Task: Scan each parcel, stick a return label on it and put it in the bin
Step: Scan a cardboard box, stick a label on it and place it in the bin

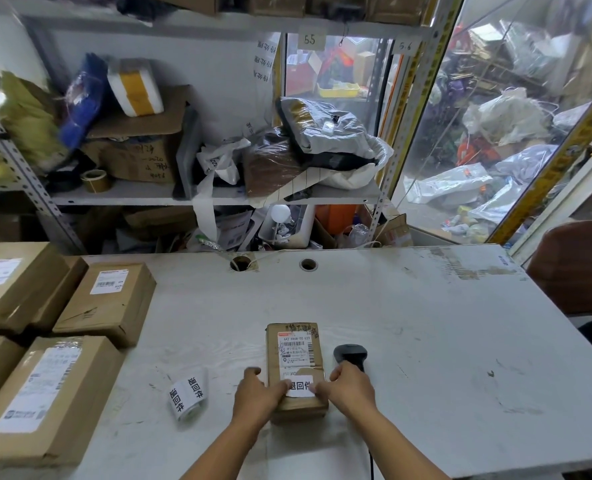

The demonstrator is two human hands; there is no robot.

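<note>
- The light is soft and even, rather bright, without hard glare.
- Daylight comes through the clear plastic sheet window at 2 o'clock; it looks hazy there.
- Both hands throw only weak shadows on the worn white table top.
- The wide lens bends the grey metal shelf frame at 9 o'clock.
- The corners at 10 and 1 o'clock are blurred; the centre is sharp.
</note>
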